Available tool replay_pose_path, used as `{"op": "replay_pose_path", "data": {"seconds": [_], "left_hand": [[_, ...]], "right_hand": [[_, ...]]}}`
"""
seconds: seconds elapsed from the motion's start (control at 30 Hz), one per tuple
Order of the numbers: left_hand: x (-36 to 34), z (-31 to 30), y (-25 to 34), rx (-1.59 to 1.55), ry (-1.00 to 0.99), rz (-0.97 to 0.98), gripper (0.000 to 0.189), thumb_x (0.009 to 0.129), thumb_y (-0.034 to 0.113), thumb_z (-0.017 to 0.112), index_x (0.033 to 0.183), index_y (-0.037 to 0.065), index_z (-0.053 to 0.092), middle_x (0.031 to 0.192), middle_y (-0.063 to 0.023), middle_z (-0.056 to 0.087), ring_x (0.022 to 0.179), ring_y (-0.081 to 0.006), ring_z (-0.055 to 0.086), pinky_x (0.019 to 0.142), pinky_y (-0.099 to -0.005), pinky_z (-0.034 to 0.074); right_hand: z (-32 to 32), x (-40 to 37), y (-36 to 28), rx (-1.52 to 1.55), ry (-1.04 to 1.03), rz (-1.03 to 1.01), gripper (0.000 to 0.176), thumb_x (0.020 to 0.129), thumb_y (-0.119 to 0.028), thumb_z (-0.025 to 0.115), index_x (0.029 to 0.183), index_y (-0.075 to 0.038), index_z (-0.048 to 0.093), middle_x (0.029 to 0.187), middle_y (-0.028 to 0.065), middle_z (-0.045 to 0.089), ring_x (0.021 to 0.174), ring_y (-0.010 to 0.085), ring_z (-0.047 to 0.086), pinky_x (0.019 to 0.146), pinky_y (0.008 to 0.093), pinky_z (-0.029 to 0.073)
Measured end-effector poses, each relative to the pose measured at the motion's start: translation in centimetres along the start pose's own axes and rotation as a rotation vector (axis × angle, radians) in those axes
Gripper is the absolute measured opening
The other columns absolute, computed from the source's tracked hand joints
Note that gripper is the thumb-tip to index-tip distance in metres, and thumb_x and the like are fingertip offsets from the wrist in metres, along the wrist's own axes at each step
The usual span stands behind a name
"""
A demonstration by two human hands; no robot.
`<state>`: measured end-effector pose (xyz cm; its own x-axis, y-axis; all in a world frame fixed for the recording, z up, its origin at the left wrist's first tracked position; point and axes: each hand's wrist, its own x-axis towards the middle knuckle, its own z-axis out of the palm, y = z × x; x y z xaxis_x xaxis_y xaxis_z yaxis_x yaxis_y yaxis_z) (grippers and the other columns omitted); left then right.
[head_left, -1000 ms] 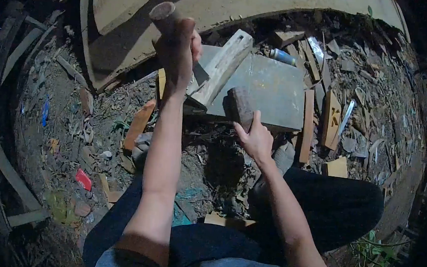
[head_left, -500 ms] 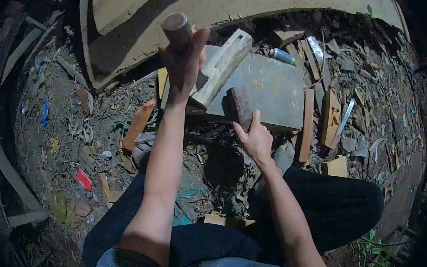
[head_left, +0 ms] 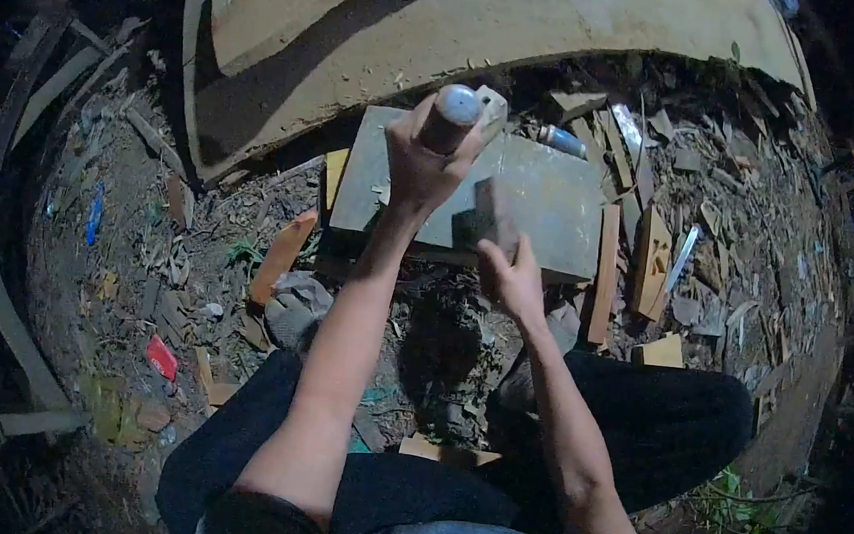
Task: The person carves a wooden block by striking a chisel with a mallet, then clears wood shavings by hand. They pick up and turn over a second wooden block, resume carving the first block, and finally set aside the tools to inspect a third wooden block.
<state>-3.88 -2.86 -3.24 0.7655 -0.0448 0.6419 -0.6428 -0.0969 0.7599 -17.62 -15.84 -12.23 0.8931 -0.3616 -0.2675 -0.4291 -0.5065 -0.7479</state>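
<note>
My left hand [head_left: 430, 162] is closed round a thick cylindrical handle [head_left: 455, 114], whose round, pale end faces up at me. Just behind that hand, the tip of a pale wooden piece [head_left: 494, 112] with a small hole shows; the rest of it is hidden. My right hand [head_left: 514, 286] grips a narrow brown block [head_left: 493, 212] by its near end, thumb along it, and the block is a little blurred. Both hands are over or at the near edge of a flat grey slab [head_left: 552, 202], where the block throws a dark shadow.
A large curved board [head_left: 566, 27] spans the back. Orange-brown wood pieces [head_left: 604, 271] flank the slab, with a blue can [head_left: 563, 140] at its far edge. Wood scraps and litter cover the ground, including a red wrapper [head_left: 161, 358]. My shoes [head_left: 295, 312] stand near the slab.
My left hand has swung right and closed round the cylinder, now covering most of the pale wooden piece. The brown block in my right hand has turned more upright.
</note>
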Motion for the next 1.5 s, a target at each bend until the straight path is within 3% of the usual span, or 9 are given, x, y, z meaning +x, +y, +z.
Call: {"op": "replay_pose_path", "data": {"seconds": [0.27, 0.4, 0.67, 0.73, 0.97, 1.03, 1.2, 1.37, 1.5], "left_hand": [[0.2, 0.6, -0.2, 0.146, 0.014, 0.102, 0.018, 0.071, 0.008, 0.069, 0.086, 0.003, 0.061, 0.072, -0.0151, 0.063, 0.066, -0.0284, 0.066, 0.058, -0.0350, 0.050], [-0.2, 0.4, 0.4, 0.013, -0.049, 0.093, 0.028, 0.071, 0.008, 0.071, 0.096, 0.002, 0.061, 0.077, -0.0125, 0.067, 0.068, -0.0242, 0.067, 0.061, -0.0331, 0.051], [-1.2, 2.0, 0.1, 0.052, -0.058, 0.117, 0.017, 0.068, 0.014, 0.070, 0.075, 0.008, 0.056, 0.063, -0.0161, 0.059, 0.064, -0.0383, 0.062, 0.054, -0.0427, 0.048], [-1.5, 2.9, -0.1, 0.057, -0.039, 0.120, 0.016, 0.068, 0.014, 0.069, 0.074, 0.008, 0.055, 0.063, -0.0162, 0.059, 0.064, -0.0385, 0.062, 0.054, -0.0431, 0.048], [-1.5, 2.8, 0.5, 0.058, -0.113, 0.038, 0.012, 0.069, 0.017, 0.065, 0.074, 0.010, 0.057, 0.063, -0.0159, 0.059, 0.063, -0.0379, 0.061, 0.055, -0.0452, 0.047], [-1.3, 2.9, -0.2, 0.036, -0.067, 0.070, 0.013, 0.069, 0.018, 0.065, 0.074, 0.010, 0.056, 0.064, -0.0148, 0.059, 0.063, -0.0370, 0.061, 0.055, -0.0447, 0.047], [-1.6, 2.7, -0.2, 0.106, -0.148, 0.021, 0.017, 0.071, 0.020, 0.069, 0.075, 0.009, 0.056, 0.065, -0.0139, 0.059, 0.065, -0.0374, 0.061, 0.056, -0.0437, 0.048], [1.7, 0.1, -1.6, -0.347, 0.111, -0.027, 0.018, 0.075, 0.017, 0.079, 0.086, 0.007, 0.068, 0.071, -0.0001, 0.068, 0.067, -0.0115, 0.064, 0.062, -0.0293, 0.051], [3.1, -3.9, -4.1, -0.520, 0.243, -0.318, 0.055, 0.093, 0.063, 0.038, 0.095, 0.010, 0.053, 0.060, 0.0030, 0.049, 0.045, -0.0054, 0.045, 0.042, -0.0197, 0.035]], "right_hand": [[-11.9, -6.0, -13.0, 0.819, 0.320, -0.498, 0.044, 0.090, -0.026, 0.056, 0.121, 0.005, 0.049, 0.102, 0.0125, 0.058, 0.087, 0.0258, 0.056, 0.086, 0.0365, 0.046], [-10.1, -5.9, -13.9, 0.124, 0.510, -0.900, 0.055, 0.084, -0.030, 0.064, 0.124, 0.003, 0.045, 0.086, 0.0118, 0.064, 0.075, 0.0297, 0.061, 0.077, 0.0373, 0.049], [-8.3, -9.0, -11.8, 0.616, 0.504, -0.570, 0.066, 0.080, -0.019, 0.065, 0.137, 0.000, 0.036, 0.112, 0.0155, 0.055, 0.100, 0.0252, 0.056, 0.091, 0.0391, 0.044], [-8.9, -7.0, -11.8, -0.179, 0.397, -0.611, 0.067, 0.080, -0.019, 0.066, 0.136, 0.001, 0.036, 0.111, 0.0179, 0.056, 0.097, 0.0260, 0.058, 0.090, 0.0386, 0.045], [-9.9, -7.9, -13.4, 0.625, 0.477, -0.731, 0.064, 0.081, -0.011, 0.064, 0.135, -0.001, 0.032, 0.099, 0.0098, 0.057, 0.087, 0.0206, 0.058, 0.084, 0.0353, 0.046], [-10.4, -6.5, -12.7, -0.051, 0.251, -0.649, 0.055, 0.080, -0.017, 0.064, 0.127, 0.001, 0.042, 0.106, 0.0129, 0.058, 0.091, 0.0259, 0.058, 0.086, 0.0358, 0.045], [-9.4, -6.1, -11.6, 0.600, 0.233, -0.415, 0.055, 0.088, -0.023, 0.059, 0.133, 0.002, 0.040, 0.114, 0.0117, 0.056, 0.100, 0.0184, 0.054, 0.089, 0.0286, 0.042], [-8.2, -3.3, -8.6, 0.395, 0.164, -0.245, 0.062, 0.088, -0.031, 0.064, 0.135, 0.002, 0.040, 0.115, 0.0125, 0.055, 0.102, 0.0205, 0.053, 0.091, 0.0327, 0.041], [-4.5, -2.6, -5.4, 0.661, 0.052, -0.047, 0.034, 0.087, -0.036, 0.063, 0.103, -0.008, 0.053, 0.086, -0.0007, 0.052, 0.075, 0.0087, 0.050, 0.067, 0.0231, 0.041]]}}
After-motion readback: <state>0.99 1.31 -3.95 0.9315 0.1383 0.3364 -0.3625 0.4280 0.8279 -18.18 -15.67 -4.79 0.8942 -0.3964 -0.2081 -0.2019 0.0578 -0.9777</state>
